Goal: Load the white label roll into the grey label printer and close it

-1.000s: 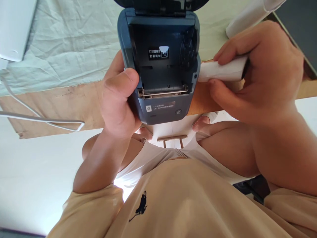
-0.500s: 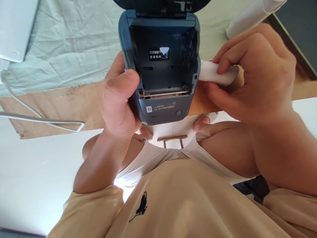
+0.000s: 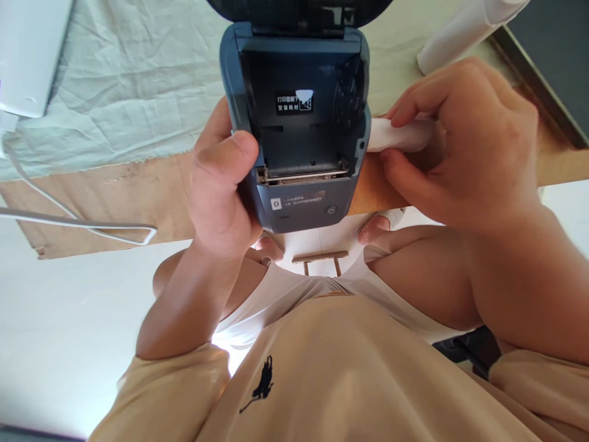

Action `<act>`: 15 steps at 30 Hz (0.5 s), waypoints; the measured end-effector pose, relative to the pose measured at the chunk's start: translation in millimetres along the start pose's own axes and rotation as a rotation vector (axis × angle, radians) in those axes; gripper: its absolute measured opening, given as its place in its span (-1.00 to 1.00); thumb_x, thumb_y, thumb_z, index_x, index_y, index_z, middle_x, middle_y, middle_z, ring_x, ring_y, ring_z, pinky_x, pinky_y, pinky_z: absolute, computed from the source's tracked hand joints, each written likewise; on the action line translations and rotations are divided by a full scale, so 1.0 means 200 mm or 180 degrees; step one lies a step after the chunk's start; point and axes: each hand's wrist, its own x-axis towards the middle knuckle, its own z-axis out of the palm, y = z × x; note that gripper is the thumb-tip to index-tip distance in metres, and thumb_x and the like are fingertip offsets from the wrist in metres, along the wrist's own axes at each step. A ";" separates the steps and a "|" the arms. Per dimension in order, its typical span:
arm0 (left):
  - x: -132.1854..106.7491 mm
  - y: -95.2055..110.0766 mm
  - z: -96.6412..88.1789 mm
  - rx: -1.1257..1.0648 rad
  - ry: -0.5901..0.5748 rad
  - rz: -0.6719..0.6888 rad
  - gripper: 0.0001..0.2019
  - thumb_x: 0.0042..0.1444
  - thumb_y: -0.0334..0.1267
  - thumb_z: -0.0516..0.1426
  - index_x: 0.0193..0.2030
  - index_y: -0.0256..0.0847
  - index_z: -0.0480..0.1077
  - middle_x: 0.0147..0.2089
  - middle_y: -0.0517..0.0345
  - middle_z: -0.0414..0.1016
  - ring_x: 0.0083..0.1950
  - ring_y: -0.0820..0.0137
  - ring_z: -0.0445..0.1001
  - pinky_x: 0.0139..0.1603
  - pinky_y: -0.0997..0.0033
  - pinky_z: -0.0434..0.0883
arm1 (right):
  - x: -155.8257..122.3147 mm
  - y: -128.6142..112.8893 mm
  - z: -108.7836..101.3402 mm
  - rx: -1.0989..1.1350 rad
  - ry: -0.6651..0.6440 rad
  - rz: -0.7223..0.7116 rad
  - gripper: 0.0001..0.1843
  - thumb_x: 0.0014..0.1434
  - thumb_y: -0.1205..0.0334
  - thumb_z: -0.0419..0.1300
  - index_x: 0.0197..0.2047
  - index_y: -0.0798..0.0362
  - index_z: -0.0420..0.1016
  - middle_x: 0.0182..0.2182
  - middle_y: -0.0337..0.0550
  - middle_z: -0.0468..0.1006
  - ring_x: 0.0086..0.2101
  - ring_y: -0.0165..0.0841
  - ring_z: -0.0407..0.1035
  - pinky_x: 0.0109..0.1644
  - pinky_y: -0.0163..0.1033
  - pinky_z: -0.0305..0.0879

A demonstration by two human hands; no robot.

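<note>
My left hand (image 3: pixel 221 184) is wrapped round the left side of a dark blue label printer (image 3: pixel 304 215), thumb on its rim. The printer's black lid (image 3: pixel 299 13) is raised, and its compartment shows no roll inside. Along the compartment's front edge runs a metal strip, with a power button below it. In my right hand (image 3: pixel 473 141), thumb and fingers close on a small white roll (image 3: pixel 398 135) that looks like paper. The roll's left end meets the printer's right side or passes behind it; I cannot tell which.
A pale green cloth (image 3: pixel 138 73) covers much of the wooden table (image 3: pixel 115 190). White cables (image 3: pixel 83 224) lie at the left near a white device (image 3: pixel 32 55). At the upper right are a larger white roll (image 3: pixel 464 34) and a dark panel (image 3: pixel 552 55).
My right hand has shifted slightly left and down with the white roll, closer to the printer. The printer and my left hand have barely moved.
</note>
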 end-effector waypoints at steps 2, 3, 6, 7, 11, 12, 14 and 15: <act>-0.04 -0.01 0.04 -0.0165 0.0146 0.0121 -0.75 0.29 0.07 0.30 -0.18 -0.05 0.64 -0.13 0.02 0.85 0.09 -0.19 0.90 -0.17 -0.01 0.82 | 0.00 0.00 0.01 0.0048 0.0038 0.0006 -0.57 0.29 0.31 0.28 0.21 -0.11 0.47 0.00 -0.18 0.65 -0.15 -0.38 0.55 -0.19 -0.19 0.43; -0.05 -0.02 0.06 -0.0240 0.0198 0.0165 -0.78 0.27 0.02 0.32 -0.25 -0.06 0.59 -0.16 0.04 0.83 -0.03 -0.14 0.90 -0.23 0.02 0.80 | -0.01 -0.01 0.01 0.0065 0.0066 0.0036 -0.55 0.27 0.32 0.27 0.22 -0.08 0.47 0.00 -0.17 0.64 -0.14 -0.39 0.53 -0.16 -0.20 0.46; -0.07 -0.02 0.08 -0.0316 0.0250 0.0212 -0.75 0.24 0.02 0.37 -0.29 -0.09 0.56 -0.24 0.05 0.80 -0.22 -0.06 0.86 -0.33 0.05 0.76 | -0.01 -0.01 0.02 0.0066 0.0108 0.0091 -0.55 0.28 0.36 0.28 0.22 -0.06 0.47 0.00 -0.17 0.63 -0.14 -0.42 0.51 -0.14 -0.23 0.48; -0.06 -0.02 0.07 -0.0250 0.0243 0.0205 -0.73 0.25 0.06 0.37 -0.26 -0.09 0.59 -0.24 0.04 0.80 -0.19 -0.08 0.87 -0.31 0.03 0.79 | -0.01 -0.01 0.03 0.0059 0.0125 0.0078 -0.55 0.29 0.36 0.29 0.22 -0.07 0.48 -0.01 -0.18 0.63 -0.14 -0.42 0.52 -0.14 -0.23 0.48; -0.01 0.02 0.00 0.0242 -0.0068 -0.0053 -0.45 0.35 0.37 0.30 0.16 -0.02 0.70 -0.10 -0.01 0.84 0.11 -0.26 0.93 -0.11 -0.13 0.90 | 0.00 -0.01 0.02 0.0056 0.0125 0.0024 -0.61 0.37 0.33 0.33 0.22 -0.12 0.52 0.00 -0.20 0.67 -0.07 -0.38 0.63 -0.11 -0.20 0.53; 0.00 0.03 -0.03 0.0314 -0.0169 -0.0106 -0.36 0.34 0.45 0.29 0.26 0.01 0.69 -0.07 -0.02 0.85 0.15 -0.29 0.92 -0.09 -0.15 0.91 | 0.01 -0.01 0.02 0.0082 0.0135 -0.0009 -0.62 0.37 0.33 0.33 0.22 -0.13 0.52 0.00 -0.21 0.67 -0.07 -0.39 0.64 -0.12 -0.21 0.52; 0.01 0.05 -0.06 0.0372 -0.0261 -0.0166 -0.27 0.35 0.50 0.27 0.39 0.04 0.66 -0.03 -0.03 0.86 0.16 -0.31 0.93 -0.08 -0.18 0.92 | 0.01 -0.01 0.02 0.0127 0.0194 -0.0089 -0.60 0.33 0.34 0.33 0.19 -0.13 0.54 -0.03 -0.24 0.67 -0.12 -0.43 0.62 -0.18 -0.23 0.45; 0.00 0.06 -0.07 0.0395 -0.0279 -0.0192 -0.27 0.36 0.49 0.27 0.41 0.04 0.65 -0.03 -0.03 0.87 0.15 -0.31 0.93 -0.09 -0.18 0.92 | 0.01 -0.01 0.02 0.0123 0.0234 -0.0112 -0.59 0.30 0.34 0.32 0.18 -0.12 0.54 -0.04 -0.24 0.67 -0.14 -0.44 0.60 -0.20 -0.22 0.41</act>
